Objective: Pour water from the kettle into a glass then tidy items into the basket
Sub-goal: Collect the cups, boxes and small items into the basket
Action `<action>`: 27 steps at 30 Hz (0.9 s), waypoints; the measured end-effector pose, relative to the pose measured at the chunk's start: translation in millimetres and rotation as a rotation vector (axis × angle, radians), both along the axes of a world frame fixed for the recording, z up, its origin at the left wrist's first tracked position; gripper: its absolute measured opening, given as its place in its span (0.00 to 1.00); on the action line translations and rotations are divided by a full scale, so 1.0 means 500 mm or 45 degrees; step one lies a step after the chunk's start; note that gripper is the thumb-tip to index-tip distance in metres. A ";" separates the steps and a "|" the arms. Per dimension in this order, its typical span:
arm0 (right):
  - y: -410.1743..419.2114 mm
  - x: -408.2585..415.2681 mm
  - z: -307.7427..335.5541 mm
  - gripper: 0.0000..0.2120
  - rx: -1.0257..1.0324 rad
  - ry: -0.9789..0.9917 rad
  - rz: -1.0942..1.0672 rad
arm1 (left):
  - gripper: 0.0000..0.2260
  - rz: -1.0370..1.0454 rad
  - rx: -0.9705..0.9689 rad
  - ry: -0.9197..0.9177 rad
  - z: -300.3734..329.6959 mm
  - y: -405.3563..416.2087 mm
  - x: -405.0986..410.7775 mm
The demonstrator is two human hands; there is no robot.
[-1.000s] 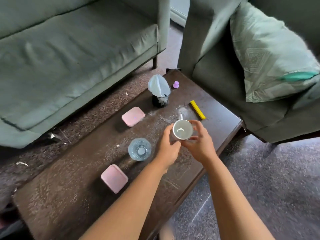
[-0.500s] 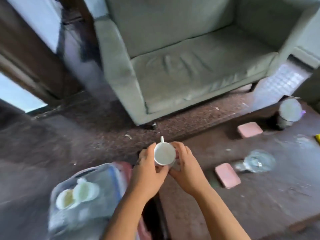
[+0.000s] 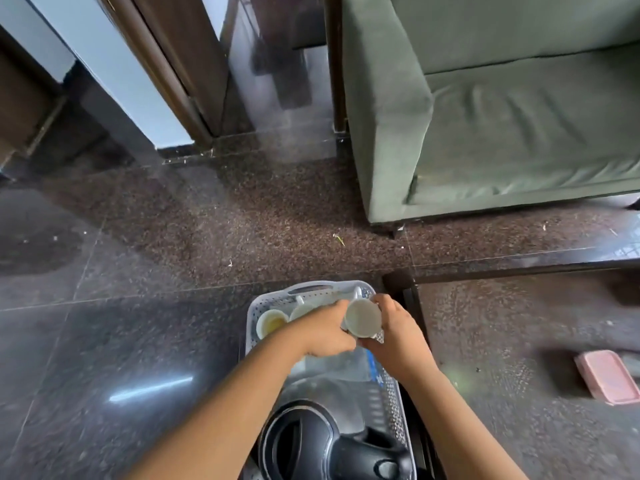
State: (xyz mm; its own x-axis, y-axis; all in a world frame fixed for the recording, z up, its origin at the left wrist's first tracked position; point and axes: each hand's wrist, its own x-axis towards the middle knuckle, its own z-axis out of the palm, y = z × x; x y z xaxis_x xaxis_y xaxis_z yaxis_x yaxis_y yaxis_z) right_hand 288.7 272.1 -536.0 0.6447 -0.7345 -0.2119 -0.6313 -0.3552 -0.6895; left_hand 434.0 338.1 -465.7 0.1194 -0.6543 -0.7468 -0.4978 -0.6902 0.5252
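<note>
Dark polished floor tiles (image 3: 104, 306) fill the left of my view, with a door frame (image 3: 166, 64) standing beyond them. Moving right, the white perforated basket (image 3: 266, 299) sits on the floor just beside the end of the low table. Two pale cups (image 3: 272, 322) stand in its far left corner, one with something yellowish inside, the other half hidden behind my wrist. Nearer to me in the same basket lies the black kettle (image 3: 311, 445), lid up, its handle pointing right.

My left hand (image 3: 325, 332) reaches over the basket with its fingers curled around the left side of a white cup (image 3: 362, 318). My right hand (image 3: 398, 332) closes on the cup's right side, so the cup is gripped between both palms, mouth facing up toward me, above the basket's far right part. Whether its base touches anything in the basket I cannot tell.

Right of my hands the dark speckled table (image 3: 519, 323) stretches away, and a pink lidded box (image 3: 607, 377) lies flat on it near the right edge of view, well apart from my hands. Beyond the table stands a green sofa (image 3: 502, 116).
</note>
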 end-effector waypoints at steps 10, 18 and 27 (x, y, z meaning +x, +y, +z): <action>0.034 0.084 -0.067 0.27 -0.252 0.421 0.114 | 0.48 -0.031 0.072 -0.051 -0.090 0.024 0.000; 0.025 0.072 -0.087 0.34 -0.117 0.326 0.135 | 0.45 0.221 -0.003 0.071 -0.114 0.036 -0.002; 0.022 -0.065 -0.024 0.16 -0.033 -0.246 -0.183 | 0.23 -0.540 -0.170 -0.406 -0.018 -0.031 -0.064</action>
State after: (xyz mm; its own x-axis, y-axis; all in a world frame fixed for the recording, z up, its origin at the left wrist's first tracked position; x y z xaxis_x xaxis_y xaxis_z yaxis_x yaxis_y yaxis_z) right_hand 256.4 282.9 -548.0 0.5601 -0.8250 -0.0748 -0.5337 -0.2903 -0.7943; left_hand 401.9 322.7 -474.5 0.0314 -0.7810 -0.6237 -0.8669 -0.3319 0.3719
